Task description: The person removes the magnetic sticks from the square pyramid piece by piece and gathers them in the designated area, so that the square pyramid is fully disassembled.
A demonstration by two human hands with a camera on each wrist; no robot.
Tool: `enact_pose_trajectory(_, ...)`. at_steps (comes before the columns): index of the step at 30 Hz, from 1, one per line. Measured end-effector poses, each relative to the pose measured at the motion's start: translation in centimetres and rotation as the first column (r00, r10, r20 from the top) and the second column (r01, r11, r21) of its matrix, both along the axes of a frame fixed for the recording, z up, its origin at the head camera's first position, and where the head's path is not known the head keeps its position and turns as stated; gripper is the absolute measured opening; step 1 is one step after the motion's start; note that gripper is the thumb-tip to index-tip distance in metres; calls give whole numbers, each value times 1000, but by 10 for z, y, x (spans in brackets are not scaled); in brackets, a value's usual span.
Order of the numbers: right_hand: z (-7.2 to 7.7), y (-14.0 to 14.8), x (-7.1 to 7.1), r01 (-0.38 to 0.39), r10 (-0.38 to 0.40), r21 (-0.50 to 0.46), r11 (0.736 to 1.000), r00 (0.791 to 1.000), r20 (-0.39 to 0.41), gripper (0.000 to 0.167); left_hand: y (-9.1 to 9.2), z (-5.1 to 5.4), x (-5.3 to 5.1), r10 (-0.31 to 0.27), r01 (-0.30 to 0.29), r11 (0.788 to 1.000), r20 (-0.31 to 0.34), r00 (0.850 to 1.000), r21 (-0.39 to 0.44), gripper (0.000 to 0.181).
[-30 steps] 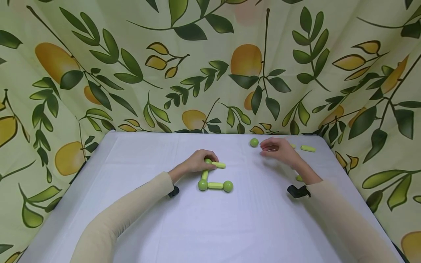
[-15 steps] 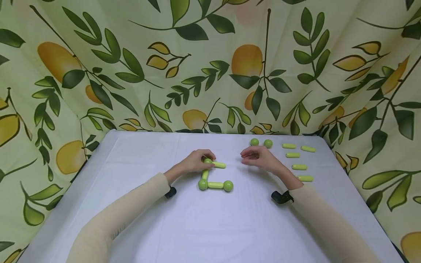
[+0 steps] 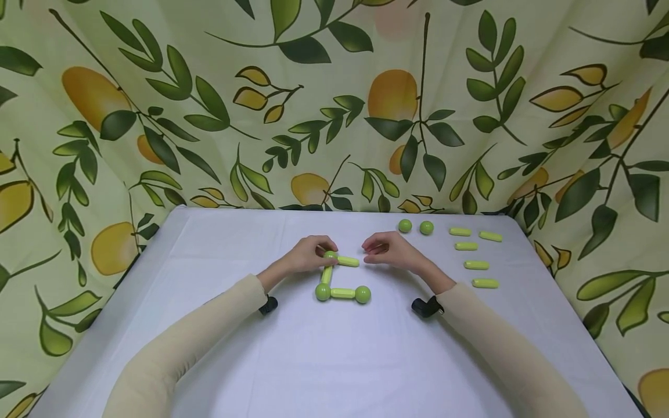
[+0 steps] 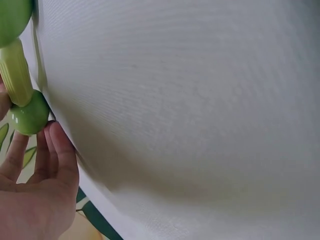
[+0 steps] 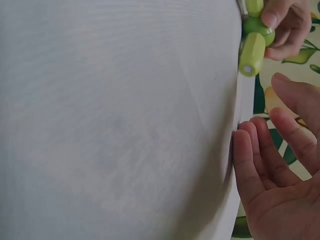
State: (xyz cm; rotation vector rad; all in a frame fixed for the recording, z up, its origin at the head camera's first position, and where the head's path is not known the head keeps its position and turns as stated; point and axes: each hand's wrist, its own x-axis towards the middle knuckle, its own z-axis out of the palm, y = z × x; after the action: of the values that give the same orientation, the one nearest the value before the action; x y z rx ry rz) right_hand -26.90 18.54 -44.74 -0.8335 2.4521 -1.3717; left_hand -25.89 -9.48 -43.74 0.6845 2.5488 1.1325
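My left hand (image 3: 308, 254) holds a green ball (image 3: 330, 255) at the upper corner of a connected shape on the white cloth; thumb and fingers lie around the ball in the right wrist view. From that ball one light-green stick (image 3: 348, 262) points right, its far end bare, and another (image 3: 326, 274) runs down to a corner ball (image 3: 323, 291). A lower stick (image 3: 342, 294) joins that corner to an end ball (image 3: 363, 294). Just right of the upper stick's free end hovers my right hand (image 3: 393, 251), fingers apart, nothing between them in the right wrist view (image 5: 277, 175).
Two loose green balls (image 3: 405, 226) (image 3: 426, 227) lie near the table's back edge. Several loose sticks, among them a front one (image 3: 485, 283) and a back one (image 3: 460, 231), lie to the right. Behind the table (image 3: 251, 360) hangs a leaf-patterned curtain (image 3: 334, 75).
My right hand has moved left from beside the loose balls to near the upper stick's free end, uncovering the second ball and the sticks. My left hand has stayed at the upper ball.
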Motion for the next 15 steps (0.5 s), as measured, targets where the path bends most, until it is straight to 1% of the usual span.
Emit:
enact_pose_trajectory(6,0,-15,-4,-13,12,33,999,1000,19,31,-3,0,-2,2,-2,1000,18,1000,-1,20)
enact_pose_trajectory(11,0,-26,-5,-24,22,62,998,999,31,31,-4,0,-3,4,-4,1000,26,1000,16,20)
enact_pose_trajectory(15,-1,-33,-6,-48,46,79,996,999,25,27,-4,-1,-4,2,-3,999,29,1000,37,20)
